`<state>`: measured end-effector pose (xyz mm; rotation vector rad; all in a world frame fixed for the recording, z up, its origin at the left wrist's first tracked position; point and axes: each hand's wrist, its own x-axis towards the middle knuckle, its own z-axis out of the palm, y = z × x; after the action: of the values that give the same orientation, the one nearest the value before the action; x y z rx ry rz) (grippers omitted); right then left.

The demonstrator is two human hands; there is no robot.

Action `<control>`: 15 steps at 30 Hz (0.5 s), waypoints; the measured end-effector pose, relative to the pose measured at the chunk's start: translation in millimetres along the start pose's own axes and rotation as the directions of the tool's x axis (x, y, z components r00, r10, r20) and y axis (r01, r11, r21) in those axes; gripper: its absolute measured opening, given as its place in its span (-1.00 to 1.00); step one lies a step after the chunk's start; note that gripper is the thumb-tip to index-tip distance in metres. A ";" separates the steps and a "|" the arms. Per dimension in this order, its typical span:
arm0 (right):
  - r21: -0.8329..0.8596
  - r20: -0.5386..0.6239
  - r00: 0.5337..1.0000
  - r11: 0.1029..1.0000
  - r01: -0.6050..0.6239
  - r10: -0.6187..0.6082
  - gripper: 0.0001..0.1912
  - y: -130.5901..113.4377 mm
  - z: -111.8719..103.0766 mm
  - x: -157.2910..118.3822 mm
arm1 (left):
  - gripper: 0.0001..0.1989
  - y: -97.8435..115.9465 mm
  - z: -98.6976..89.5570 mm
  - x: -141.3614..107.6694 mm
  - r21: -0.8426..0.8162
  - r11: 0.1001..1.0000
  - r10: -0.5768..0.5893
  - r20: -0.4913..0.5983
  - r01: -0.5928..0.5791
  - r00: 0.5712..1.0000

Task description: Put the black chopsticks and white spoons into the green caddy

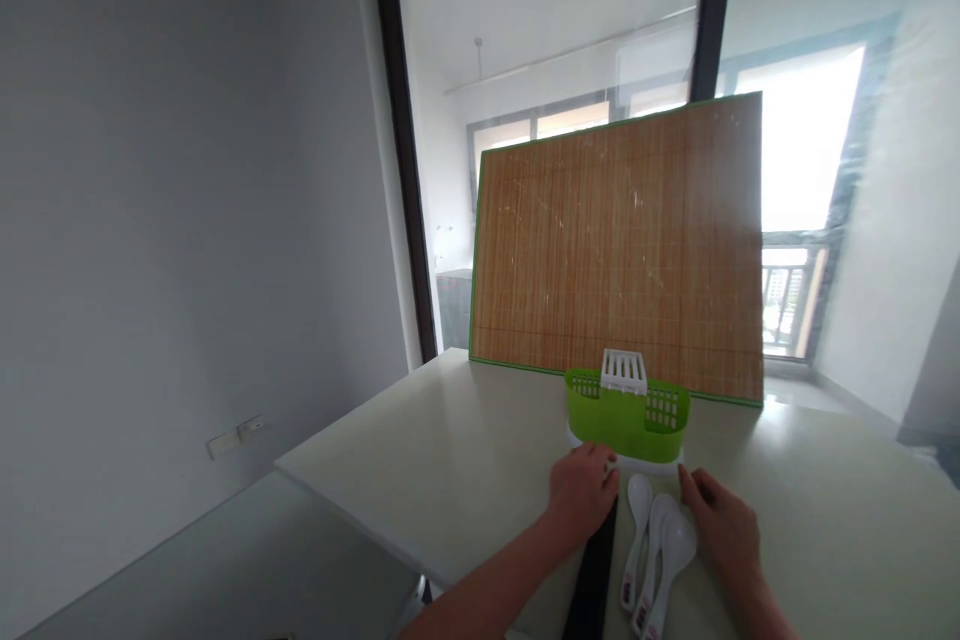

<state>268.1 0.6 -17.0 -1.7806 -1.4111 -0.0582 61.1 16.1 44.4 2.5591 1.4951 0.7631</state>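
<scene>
A green plastic utensil holder (pixel 626 428) with slotted ends stands on the table. Its white base tray (pixel 651 467) shows along the bottom, and a white slotted rack (pixel 623 370) sits across its top. At the tray's front left, my left hand (pixel 581 488) is closed with curled fingers on the rim. My right hand (pixel 722 520) pinches the tray's right front corner between thumb and fingers. Between my hands lie several white spoons (pixel 677 542), bowls toward the holder. A long black strip (pixel 596 575) runs under my left hand; its kind is unclear.
Behind the holder, a bamboo mat board (pixel 619 250) with green edging leans upright against a dark-framed glass window (pixel 409 140). The white table (pixel 420 440) has its left edge near a grey wall (pixel 187 170).
</scene>
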 end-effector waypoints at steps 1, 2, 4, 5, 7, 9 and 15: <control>-0.002 -0.003 1.000 1.000 0.025 -0.025 -0.48 -4.8 0.7 -1.2 | -0.79 -10.9 -1.3 -14.7 -0.005 0.998 -0.061 0.068 0.061 0.996; -0.004 -0.009 0.998 0.998 0.059 -0.059 -0.49 -10.2 1.8 -2.9 | -0.79 -20.6 -1.0 -28.1 -0.006 0.994 -0.109 0.137 0.111 0.985; -0.012 -0.013 0.989 0.989 0.147 -0.147 -0.50 -21.3 5.3 -7.3 | -0.78 -35.3 3.0 -50.0 -0.003 0.986 -0.159 0.235 0.164 0.959; -0.016 -0.006 0.982 0.982 0.190 -0.190 -0.51 -26.3 7.5 -9.8 | -0.77 -40.1 6.1 -58.0 -0.002 0.985 -0.167 0.255 0.173 0.953; -0.021 0.022 0.967 0.967 0.255 -0.255 -0.53 -33.4 12.0 -14.5 | -0.76 -45.0 12.4 -67.9 -0.007 0.987 -0.156 0.239 0.163 0.958; -0.024 0.050 0.957 0.958 0.286 -0.284 -0.54 -36.0 15.4 -17.7 | -0.76 -46.2 16.9 -71.0 -0.023 0.988 -0.143 0.204 0.151 0.968; -0.045 0.065 0.969 0.969 0.243 -0.240 -0.55 -28.8 15.2 -17.2 | -0.79 -45.3 15.4 -67.7 -0.031 0.984 -0.168 0.214 0.178 0.962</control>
<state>231.6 -3.0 -19.1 -1.6554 -1.6786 -0.1744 5.0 -14.2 -8.7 2.3478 1.5818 0.4832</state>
